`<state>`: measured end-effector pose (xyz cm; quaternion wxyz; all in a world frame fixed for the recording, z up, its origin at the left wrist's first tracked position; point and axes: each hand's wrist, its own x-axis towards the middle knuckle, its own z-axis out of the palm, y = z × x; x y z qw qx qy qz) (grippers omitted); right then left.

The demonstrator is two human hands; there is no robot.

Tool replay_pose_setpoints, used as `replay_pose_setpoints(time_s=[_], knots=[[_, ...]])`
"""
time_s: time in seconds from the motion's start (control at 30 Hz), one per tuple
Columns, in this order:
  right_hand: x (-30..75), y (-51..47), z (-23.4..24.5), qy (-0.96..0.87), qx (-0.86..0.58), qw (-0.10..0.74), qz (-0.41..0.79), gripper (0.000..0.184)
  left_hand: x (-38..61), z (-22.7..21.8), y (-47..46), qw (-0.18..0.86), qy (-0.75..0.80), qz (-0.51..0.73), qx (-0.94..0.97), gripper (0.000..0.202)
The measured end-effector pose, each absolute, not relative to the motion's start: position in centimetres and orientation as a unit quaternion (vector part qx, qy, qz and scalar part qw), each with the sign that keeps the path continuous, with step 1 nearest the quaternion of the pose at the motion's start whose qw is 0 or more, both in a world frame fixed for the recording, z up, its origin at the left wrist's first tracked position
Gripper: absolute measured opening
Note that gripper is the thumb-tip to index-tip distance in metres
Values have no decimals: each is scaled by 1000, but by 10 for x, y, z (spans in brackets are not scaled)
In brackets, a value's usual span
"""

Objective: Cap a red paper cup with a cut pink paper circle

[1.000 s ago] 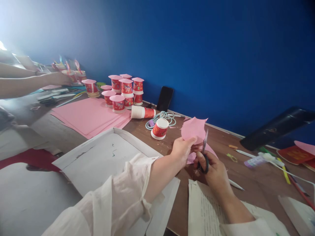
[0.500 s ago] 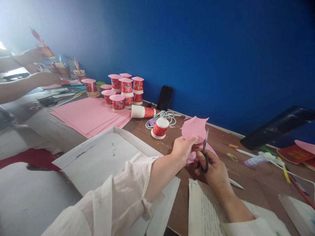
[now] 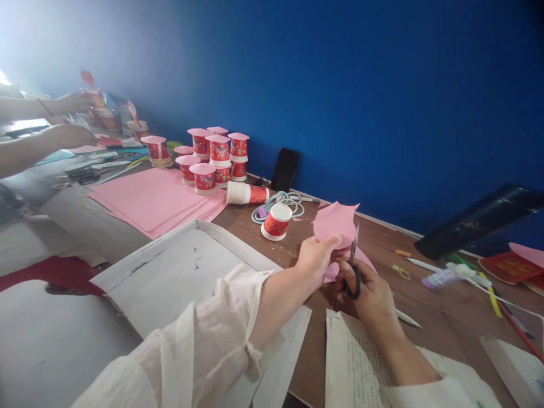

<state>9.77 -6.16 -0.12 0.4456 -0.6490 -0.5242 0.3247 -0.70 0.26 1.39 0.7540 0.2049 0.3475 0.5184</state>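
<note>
My left hand (image 3: 313,258) pinches a piece of pink paper (image 3: 335,222) and holds it upright above the brown table (image 3: 250,226). My right hand (image 3: 368,292) grips black-handled scissors (image 3: 352,266), with the blades pointing up at the paper's right edge. A second bit of pink paper (image 3: 364,258) lies behind the two hands. Printed white sheets (image 3: 352,362) rest under my right forearm.
A white shallow box lid (image 3: 178,272) sits to the left, with a stack of pink paper sheets (image 3: 153,198) behind it. Red paper cups (image 3: 216,156) with pink tops are stacked further back, one lone cup (image 3: 276,222) nearer. A phone (image 3: 285,169) leans on the blue wall. Another person's arms (image 3: 42,141) reach in at far left.
My hands, the paper and the scissors have barely moved. At far left the other person's hand lifted a decorated cup and has lowered it again somewhat.
</note>
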Motion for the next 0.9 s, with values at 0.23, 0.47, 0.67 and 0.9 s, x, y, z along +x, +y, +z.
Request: replay_pose_setpoints(time_s=[0.23, 0.47, 0.67, 0.9], knots=[[96, -62, 3, -531, -649, 444, 316, 47, -6, 10, 4, 751, 343, 522, 212, 5], [96, -62, 3, -531, -647, 445, 318, 46, -6, 9, 5, 752, 338, 526, 205, 5], [96, -62, 3, -522, -645, 449, 332, 47, -7, 14, 4, 757, 339, 523, 197, 4], [97, -63, -1, -517, -639, 453, 345, 49, -8, 15, 3, 759, 334, 520, 208, 6]])
